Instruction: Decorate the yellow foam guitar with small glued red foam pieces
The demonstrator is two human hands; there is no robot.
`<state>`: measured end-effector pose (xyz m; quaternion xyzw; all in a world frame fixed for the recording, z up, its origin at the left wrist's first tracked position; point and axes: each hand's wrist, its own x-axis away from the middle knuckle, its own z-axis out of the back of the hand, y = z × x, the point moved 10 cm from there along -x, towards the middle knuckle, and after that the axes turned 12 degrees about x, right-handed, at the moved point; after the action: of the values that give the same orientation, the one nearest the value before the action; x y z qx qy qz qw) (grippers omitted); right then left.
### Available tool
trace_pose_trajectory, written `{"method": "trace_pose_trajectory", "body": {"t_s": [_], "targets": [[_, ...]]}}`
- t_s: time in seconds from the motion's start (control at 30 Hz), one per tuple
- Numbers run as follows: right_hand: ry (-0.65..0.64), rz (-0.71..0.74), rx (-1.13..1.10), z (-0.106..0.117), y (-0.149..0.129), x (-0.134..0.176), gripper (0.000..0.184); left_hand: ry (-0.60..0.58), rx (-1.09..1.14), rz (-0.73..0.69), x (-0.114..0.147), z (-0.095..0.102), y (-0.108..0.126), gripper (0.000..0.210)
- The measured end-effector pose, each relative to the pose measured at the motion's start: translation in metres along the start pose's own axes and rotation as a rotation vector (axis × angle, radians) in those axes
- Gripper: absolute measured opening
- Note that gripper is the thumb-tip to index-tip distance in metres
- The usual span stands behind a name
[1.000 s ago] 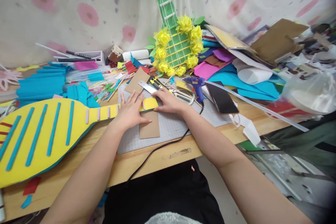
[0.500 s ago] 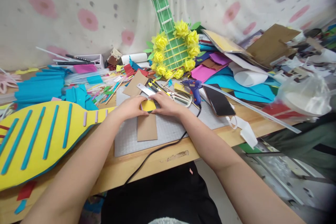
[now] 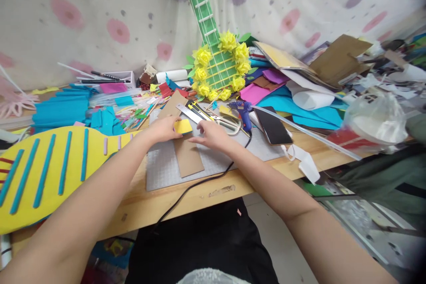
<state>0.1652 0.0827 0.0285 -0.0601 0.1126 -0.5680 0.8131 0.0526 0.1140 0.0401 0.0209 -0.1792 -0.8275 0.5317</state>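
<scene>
My left hand [image 3: 165, 128] pinches the small yellow end [image 3: 183, 127] with a blue edge. It appears to be the neck end of the yellow guitar-shaped cutout [image 3: 95, 142], whose body with blue strips lies to the left; my hand and forearm hide the join. My right hand [image 3: 212, 135] is just right of the yellow end, apart from it, fingers spread and holding nothing. A brown cardboard strip [image 3: 189, 157] lies beneath on the grey cutting mat [image 3: 159, 168]. Just beyond my hands are a metal ruler [image 3: 189, 114], yellow-black cutters [image 3: 199, 110] and scissors [image 3: 233, 126].
A blue glue gun [image 3: 244, 113] with a black cord [image 3: 186, 193] and a phone [image 3: 273, 126] lie to the right. At the back stands a green paper guitar [image 3: 218, 69] with yellow flowers. Coloured paper [image 3: 61, 106] and a plastic bag [image 3: 374, 117] crowd the sides.
My right hand has let go of the yellow end and moved slightly right, its fingers spreading. The brown strip has turned a little. The view has shifted slightly.
</scene>
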Motion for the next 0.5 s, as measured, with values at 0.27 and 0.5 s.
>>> {"method": "trace_pose_trajectory", "body": {"t_s": [0.27,0.5], "targets": [[0.048,0.101,0.3,-0.012,-0.05,0.021,0.072,0.097,-0.013,-0.066,0.001,0.027,0.007,0.062],[-0.033,0.207,0.256,-0.012,-0.052,0.015,0.046,0.173,-0.006,-0.101,0.016,0.049,0.018,0.061]]}}
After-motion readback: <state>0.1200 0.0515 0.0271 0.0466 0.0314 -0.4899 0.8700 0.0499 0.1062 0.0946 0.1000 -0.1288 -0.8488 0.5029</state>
